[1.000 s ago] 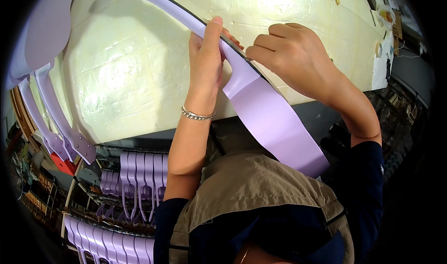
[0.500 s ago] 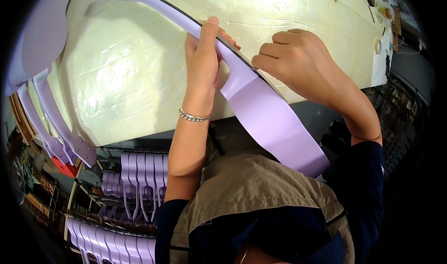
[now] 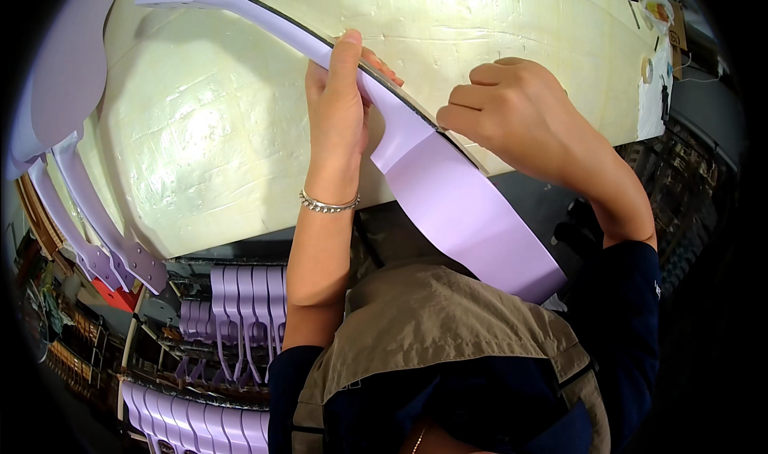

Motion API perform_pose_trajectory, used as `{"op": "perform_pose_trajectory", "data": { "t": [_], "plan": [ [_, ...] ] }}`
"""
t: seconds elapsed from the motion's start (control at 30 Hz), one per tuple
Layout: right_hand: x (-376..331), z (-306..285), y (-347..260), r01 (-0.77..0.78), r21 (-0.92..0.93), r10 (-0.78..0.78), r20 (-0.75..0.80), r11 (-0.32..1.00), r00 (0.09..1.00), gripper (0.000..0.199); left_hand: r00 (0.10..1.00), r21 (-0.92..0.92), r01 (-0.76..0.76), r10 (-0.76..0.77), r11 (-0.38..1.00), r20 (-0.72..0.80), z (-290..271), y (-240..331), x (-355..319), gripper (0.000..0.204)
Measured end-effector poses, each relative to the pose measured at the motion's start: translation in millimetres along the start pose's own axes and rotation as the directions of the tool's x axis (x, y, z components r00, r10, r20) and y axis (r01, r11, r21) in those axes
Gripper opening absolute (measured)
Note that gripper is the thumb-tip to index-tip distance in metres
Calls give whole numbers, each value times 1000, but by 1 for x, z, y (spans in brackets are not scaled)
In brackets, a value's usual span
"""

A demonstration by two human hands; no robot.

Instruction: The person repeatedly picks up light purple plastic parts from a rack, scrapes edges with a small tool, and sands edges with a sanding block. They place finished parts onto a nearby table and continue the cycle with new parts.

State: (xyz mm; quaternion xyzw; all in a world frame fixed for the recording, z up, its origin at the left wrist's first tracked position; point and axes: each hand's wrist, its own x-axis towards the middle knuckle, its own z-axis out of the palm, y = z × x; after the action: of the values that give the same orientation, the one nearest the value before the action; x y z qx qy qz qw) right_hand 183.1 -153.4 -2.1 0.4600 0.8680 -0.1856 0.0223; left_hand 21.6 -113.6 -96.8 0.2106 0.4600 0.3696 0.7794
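Note:
A lilac ukulele (image 3: 472, 214) without visible strings lies tilted on its side, its body against my apron and its headstock pointing to the far left. My left hand (image 3: 340, 102) is wrapped round its neck, thumb on the near side and fingertips showing beyond the dark fingerboard (image 3: 292, 24). Beside the end of the neck, where it meets the body, my right hand (image 3: 508, 110) is closed with fingers curled in at the fingerboard's edge. Whatever those fingers pinch, if anything, is hidden behind them.
A pale, shiny worktable (image 3: 208, 134) spreads beneath the neck. More lilac ukuleles (image 3: 76, 62) stand at the left edge. Below them, racks hold several lilac instruments (image 3: 248, 302) in rows, near a red block (image 3: 118, 296). A tape roll (image 3: 646, 70) lies at the right edge.
The ukulele's neck and my left hand appear shifted slightly left and down. My right hand stays closed by the fingerboard's edge, with a small shift right and down.

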Motion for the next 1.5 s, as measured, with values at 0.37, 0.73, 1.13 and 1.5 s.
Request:
{"op": "perform_pose_trajectory", "data": {
  "t": [0.37, 0.73, 1.13, 1.5],
  "plan": [
    [-6, 0, 1, -29, 56, 26, 51, 998, 998, 12, 1000, -28, -1, 1, 1000, 3, 1, 0, 0, 27],
    [-40, 31, 8, -462, 797, 457, 269, 389, 848, 26, 999, -14, 30, -29, 999, 24, 0, -1, 1, 28],
    [-66, 53, 12, -440, 896, 562, 396, -63, 726, 16, 966, 307, -79, -3, 948, 257, -9, -19, -34, 80],
    [-24, 36, 48, -321, 947, 813, 198, -15, 547, 31, 905, 180, -47, -35, 983, 425, -14, -30, -45, 81]
  ]
}}
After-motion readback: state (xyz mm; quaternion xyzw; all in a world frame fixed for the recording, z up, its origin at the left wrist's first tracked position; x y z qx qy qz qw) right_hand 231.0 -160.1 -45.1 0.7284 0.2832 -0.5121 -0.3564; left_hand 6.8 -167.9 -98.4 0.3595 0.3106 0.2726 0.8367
